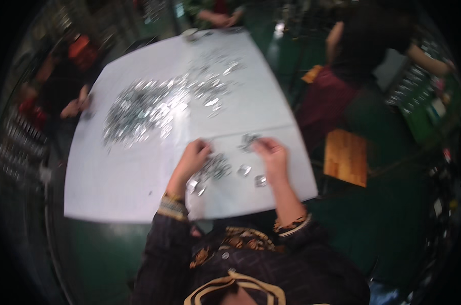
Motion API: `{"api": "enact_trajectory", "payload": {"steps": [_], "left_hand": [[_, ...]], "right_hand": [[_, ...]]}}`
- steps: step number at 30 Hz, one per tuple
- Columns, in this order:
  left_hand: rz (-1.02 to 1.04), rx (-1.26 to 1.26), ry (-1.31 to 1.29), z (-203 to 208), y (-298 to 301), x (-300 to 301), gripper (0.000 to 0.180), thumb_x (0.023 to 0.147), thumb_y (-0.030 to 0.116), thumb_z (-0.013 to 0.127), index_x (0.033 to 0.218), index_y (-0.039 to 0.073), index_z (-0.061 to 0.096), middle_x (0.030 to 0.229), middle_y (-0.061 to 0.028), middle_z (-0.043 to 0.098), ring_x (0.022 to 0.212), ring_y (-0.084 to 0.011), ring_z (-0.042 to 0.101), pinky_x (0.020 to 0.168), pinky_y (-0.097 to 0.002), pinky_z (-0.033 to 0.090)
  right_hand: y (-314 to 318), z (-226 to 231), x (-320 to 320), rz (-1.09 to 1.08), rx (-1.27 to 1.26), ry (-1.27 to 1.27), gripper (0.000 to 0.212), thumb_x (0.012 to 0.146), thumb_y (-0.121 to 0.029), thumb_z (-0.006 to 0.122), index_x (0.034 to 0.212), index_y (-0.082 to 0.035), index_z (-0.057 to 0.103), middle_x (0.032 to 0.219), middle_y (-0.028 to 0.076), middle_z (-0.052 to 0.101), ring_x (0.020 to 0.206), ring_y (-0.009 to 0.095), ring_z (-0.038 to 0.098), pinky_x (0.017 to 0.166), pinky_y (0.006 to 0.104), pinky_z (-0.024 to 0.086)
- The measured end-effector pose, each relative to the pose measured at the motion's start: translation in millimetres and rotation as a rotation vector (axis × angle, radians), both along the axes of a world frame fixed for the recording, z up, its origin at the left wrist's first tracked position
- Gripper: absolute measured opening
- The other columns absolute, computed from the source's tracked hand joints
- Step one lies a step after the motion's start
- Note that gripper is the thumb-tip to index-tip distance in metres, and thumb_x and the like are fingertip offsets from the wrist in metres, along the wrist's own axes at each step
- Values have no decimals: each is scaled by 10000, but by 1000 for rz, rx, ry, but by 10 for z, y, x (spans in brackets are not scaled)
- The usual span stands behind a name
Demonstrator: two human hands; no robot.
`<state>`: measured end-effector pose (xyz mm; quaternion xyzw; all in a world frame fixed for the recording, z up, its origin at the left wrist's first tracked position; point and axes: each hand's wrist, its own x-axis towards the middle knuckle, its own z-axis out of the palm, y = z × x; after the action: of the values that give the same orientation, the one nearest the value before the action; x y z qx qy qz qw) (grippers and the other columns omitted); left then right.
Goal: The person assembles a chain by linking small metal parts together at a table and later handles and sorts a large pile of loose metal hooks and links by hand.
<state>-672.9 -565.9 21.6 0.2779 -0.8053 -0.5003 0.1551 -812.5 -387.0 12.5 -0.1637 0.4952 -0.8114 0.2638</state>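
Observation:
My left hand (194, 156) is over the near part of the white table, its fingers curled together; whatever they hold is hidden or too small to make out. Right beside it lies a small heap of shiny metal pieces (218, 166), with a few larger silver pieces (193, 185) below the wrist. My right hand (274, 156) has thumb and fingers pinched at the edge of a smaller cluster of metal pieces (248, 141). Blur hides what is between those fingertips. Between my hands and nearer to me lie two separate flat silver pieces, one squarish (260, 180), one more rounded (244, 170).
A large spread of shiny metal pieces (144, 109) covers the table's (108, 188) middle and far side. People's hands (75, 107) rest at the left edge and others (222, 19) at the far edge. A wooden stool (345, 156) stands right of the table, near another person (362, 51).

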Motion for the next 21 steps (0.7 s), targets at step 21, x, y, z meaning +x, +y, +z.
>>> {"api": "enact_trajectory", "payload": {"steps": [21], "left_hand": [[-100,285,403,634,506,-253,85,938,118,548,891,52,523,769,-28,582,611,-56,438,568,-198,349]], "right_hand": [[155,97,-369,-133,2,192,127,823,-5,684,939,33,652,937,66,662,828,94,607,757,230,489]]}}
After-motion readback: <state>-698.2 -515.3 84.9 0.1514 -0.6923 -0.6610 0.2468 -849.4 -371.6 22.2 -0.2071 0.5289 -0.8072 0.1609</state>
